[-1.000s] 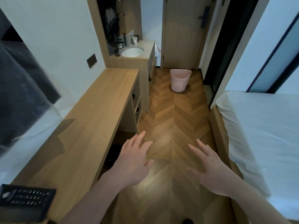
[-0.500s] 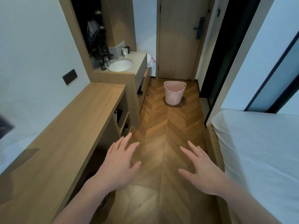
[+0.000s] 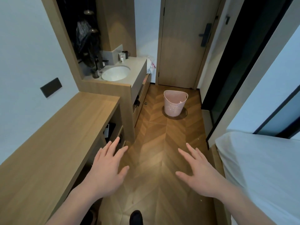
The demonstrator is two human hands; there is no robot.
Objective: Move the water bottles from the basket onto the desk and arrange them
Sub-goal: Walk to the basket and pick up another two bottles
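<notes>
A pink plastic basket (image 3: 174, 103) stands on the wood floor near the closed door, well ahead of me. I cannot make out any bottles inside it from here. The long wooden desk (image 3: 53, 140) runs along the left wall with a bare top. My left hand (image 3: 108, 169) and my right hand (image 3: 200, 174) are both held out low in front of me, fingers spread and straight, holding nothing. Both hands hover over the floor, far short of the basket.
A vanity with a white sink (image 3: 116, 73) and cups stands beyond the desk. A bed with white sheets (image 3: 263, 172) fills the right side. The herringbone floor (image 3: 162, 143) forms a narrow aisle between desk and bed. A dark shoe tip (image 3: 136, 216) shows at the bottom.
The view has advanced down the aisle towards the basket, which looks larger. The black item on the desk's near end has left the frame. Both hands stay spread and empty.
</notes>
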